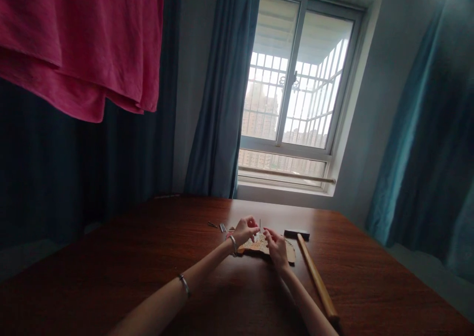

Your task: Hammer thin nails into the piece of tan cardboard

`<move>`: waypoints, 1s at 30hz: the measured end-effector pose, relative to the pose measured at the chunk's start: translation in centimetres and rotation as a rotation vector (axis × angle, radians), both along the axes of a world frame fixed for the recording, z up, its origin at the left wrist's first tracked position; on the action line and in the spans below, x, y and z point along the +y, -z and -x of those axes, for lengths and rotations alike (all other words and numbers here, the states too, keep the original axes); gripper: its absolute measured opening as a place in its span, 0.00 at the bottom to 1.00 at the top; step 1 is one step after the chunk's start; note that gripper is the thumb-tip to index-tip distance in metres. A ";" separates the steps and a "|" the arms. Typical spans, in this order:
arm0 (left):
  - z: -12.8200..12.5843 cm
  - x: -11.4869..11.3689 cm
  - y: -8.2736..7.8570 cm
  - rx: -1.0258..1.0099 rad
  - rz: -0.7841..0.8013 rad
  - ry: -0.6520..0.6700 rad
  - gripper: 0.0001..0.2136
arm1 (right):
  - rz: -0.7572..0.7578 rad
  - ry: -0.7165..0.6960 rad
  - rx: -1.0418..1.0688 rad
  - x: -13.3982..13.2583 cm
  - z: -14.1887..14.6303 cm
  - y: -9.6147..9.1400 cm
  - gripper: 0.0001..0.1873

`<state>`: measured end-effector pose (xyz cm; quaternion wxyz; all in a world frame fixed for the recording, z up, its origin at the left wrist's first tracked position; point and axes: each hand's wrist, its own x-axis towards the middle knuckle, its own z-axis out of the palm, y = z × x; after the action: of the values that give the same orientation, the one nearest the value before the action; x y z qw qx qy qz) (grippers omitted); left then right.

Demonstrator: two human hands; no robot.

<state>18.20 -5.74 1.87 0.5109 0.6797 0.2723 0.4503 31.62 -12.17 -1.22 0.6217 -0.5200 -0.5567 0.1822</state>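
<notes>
Over the middle of the table, my left hand (pixel 246 230) is closed in a pinch on a thin dark rod (pixel 259 223) that points upward. Close to its right, my right hand (pixel 277 248) has its fingers pinched together. Whatever lies between those fingertips is too small to make out. Beneath both hands rests a tan, leather-like piece (pixel 253 248) with a speckled surface and a row of dark marks along its right edge. My hands and wrists hide part of it.
Right of my hands lies a hammer (pixel 314 273) with a long wooden handle and dark head. A pronged metal tool (pixel 222 227) and small dark thin pieces (pixel 212 224) lie at the left. Pink cloth (pixel 111 45) hangs at upper left. A window (pixel 292 74) stands beyond the table (pixel 148 257).
</notes>
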 end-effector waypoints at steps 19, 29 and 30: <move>-0.4 -1.6 1.3 0.151 -0.159 -0.158 0.07 | 0.039 -0.141 0.044 -0.2 0.2 -0.1 0.21; 0.3 -1.7 1.7 0.335 -0.417 -0.249 0.05 | 0.093 -0.136 0.064 -0.4 0.3 -0.2 0.20; 0.3 -1.7 1.7 0.333 -0.421 -0.243 0.05 | 0.083 -0.135 0.059 -0.4 0.3 -0.1 0.20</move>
<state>17.87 -7.47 0.12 0.2493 0.7977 0.3325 0.4370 31.34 -12.54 -1.12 0.6019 -0.5011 -0.5639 0.2620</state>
